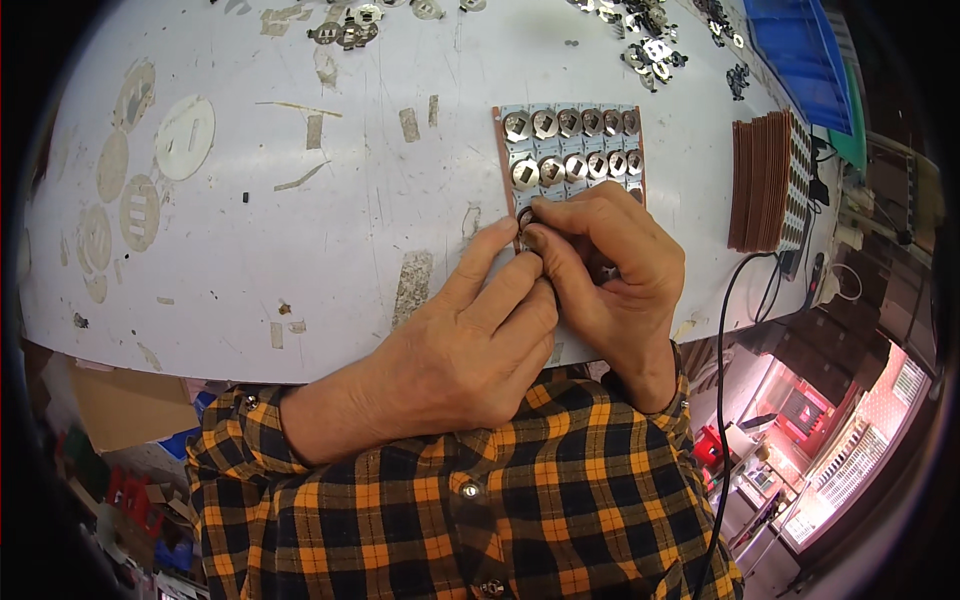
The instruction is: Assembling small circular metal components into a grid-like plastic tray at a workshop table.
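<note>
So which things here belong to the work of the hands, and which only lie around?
In use:
- left hand and right hand, fingertips together on a small metal clip
- brown board with rows of metal clips

Lying about:
- stack of brown boards
- loose clips
- blue bin
- black cable

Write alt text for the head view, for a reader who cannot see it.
Both hands, left hand and right hand, meet at the near edge of a brown panel holding rows of round metal clips, fingers pinching a small part there. The panel lies on a scuffed white table, with loose metal clips at the far edge and a stack of brown panels to the right.
</note>
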The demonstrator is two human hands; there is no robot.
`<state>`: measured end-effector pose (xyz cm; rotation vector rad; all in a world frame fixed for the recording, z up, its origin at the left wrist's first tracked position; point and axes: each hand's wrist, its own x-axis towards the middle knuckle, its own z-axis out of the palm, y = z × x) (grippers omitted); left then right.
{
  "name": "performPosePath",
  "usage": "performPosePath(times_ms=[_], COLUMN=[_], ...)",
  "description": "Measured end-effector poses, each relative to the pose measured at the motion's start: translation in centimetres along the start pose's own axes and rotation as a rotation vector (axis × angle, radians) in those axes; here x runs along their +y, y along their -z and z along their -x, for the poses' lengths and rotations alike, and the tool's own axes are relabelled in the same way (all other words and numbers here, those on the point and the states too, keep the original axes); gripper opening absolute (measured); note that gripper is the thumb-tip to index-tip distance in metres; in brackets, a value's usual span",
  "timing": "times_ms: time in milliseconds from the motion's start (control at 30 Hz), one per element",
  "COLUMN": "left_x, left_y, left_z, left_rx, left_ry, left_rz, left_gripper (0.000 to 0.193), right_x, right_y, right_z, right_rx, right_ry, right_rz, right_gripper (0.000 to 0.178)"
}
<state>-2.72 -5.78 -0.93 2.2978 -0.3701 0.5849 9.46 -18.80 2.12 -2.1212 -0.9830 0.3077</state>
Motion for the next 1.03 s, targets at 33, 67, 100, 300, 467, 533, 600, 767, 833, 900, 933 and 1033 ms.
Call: performPosePath(times_ms=[33, 67, 100, 300, 467, 533, 600, 767, 833, 900, 933, 1033], left_x=[0.0, 0.0, 0.1, -0.3, -0.1, 0.0, -0.2, -0.3, -0.3, -0.3, -0.3, -0.3], left_y=[0.0, 0.0, 0.0, -0.1, 0.2, 0.1, 0.1, 0.3, 0.2, 0.2, 0.2, 0.4], left_z=[0.1, 0.1, 0.2, 0.1, 0.2, 0.4, 0.2, 0.3, 0.2, 0.4, 0.3, 0.0], left_rx=[-0.001, -0.005, -0.009, -0.01, -0.066, -0.06, -0.051, -0.069, -0.063, -0.067, -0.065, -0.078], left_ry=[0.001, -0.004, -0.01, -0.016, 0.006, 0.005, -0.005, 0.015, 0.007, 0.014, 0.015, 0.022], left_rz=[0.002, 0.004, 0.006, -0.009, -0.017, -0.022, -0.015, 0.001, -0.006, -0.021, -0.024, -0.021], left_gripper=[0.013, 0.013, 0.014, 0.014, 0.021, 0.021, 0.022, 0.024, 0.023, 0.023, 0.022, 0.021], right_x=[0.1, 0.2, 0.2, 0.0, 3.2, 5.9, 7.6, 9.4, 9.1, 8.1, 7.6, 7.2], right_y=[0.1, 0.3, 0.4, -0.4, 3.4, 5.3, 6.5, 8.4, 9.0, 8.8, 9.0, 8.7], right_z=[-0.1, -0.2, -0.3, 0.0, -2.5, -5.0, -7.1, -6.9, -5.4, -3.9, -3.5, -3.4], right_rx=[-0.001, -0.024, -0.047, 0.057, 0.174, 0.227, 0.233, 0.097, 0.157, 0.148, 0.15, 0.179], right_ry=[-0.002, 0.04, 0.083, 0.023, 0.088, 0.166, 0.272, 0.274, 0.127, 0.077, 0.024, 0.085], right_rz=[0.001, -0.004, -0.007, -0.015, 0.148, 0.284, 0.428, 0.499, 0.447, 0.433, 0.433, 0.462], right_gripper=[0.021, 0.021, 0.022, 0.024, 0.024, 0.026, 0.029, 0.025, 0.022, 0.022, 0.022, 0.021])
